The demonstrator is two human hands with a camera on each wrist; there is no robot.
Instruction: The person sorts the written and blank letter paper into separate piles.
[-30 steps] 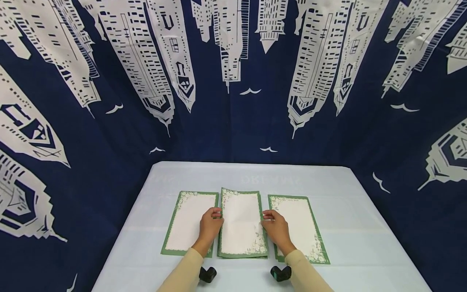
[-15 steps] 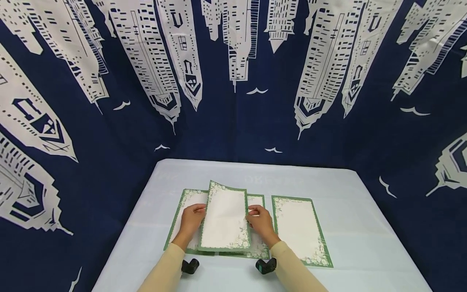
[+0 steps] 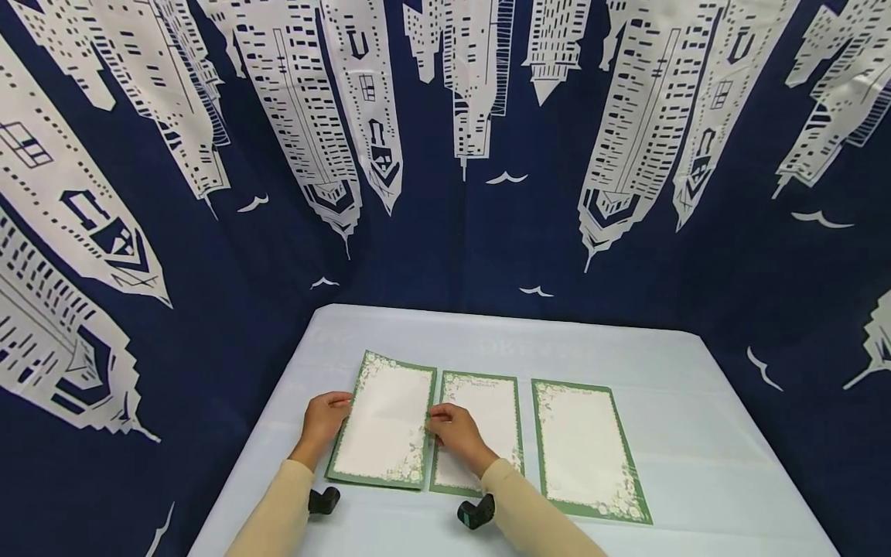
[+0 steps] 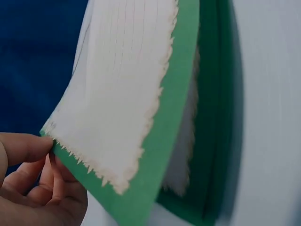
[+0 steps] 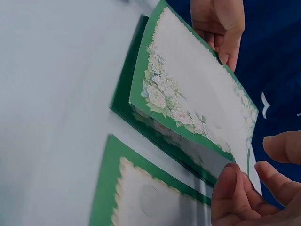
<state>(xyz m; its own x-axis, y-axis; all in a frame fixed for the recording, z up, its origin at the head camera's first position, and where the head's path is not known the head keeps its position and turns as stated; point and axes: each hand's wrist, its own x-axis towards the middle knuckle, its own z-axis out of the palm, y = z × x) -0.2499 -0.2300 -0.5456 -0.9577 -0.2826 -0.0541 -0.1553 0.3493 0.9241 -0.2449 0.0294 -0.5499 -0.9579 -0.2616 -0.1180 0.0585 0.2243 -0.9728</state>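
A green-bordered sheet of paper [image 3: 386, 418] with white flowers in its corners is tilted over the left pile. My left hand [image 3: 326, 422] pinches its left edge, thumb and finger at the border in the left wrist view. At the opposite edge is my right hand [image 3: 455, 433], whose fingertips [image 5: 230, 176] pinch the curled-up border. Below the raised sheet, the green edges of the left pile [image 5: 141, 110] show, mostly covered. A similar middle sheet [image 3: 487, 406] with faint print at its top lies under my right hand and forearm.
Farther right lies another green-bordered sheet [image 3: 588, 449], flat on the white table [image 3: 703, 480]. Black devices [image 3: 323, 501] sit near each wrist. A dark blue cloth [image 3: 445, 247] with white skyline prints hangs behind and around the table.
Both hands have lifted the top sheet from the middle pile and carried it left over the left one. Another sheet now shows in the middle. The head view has shifted slightly.
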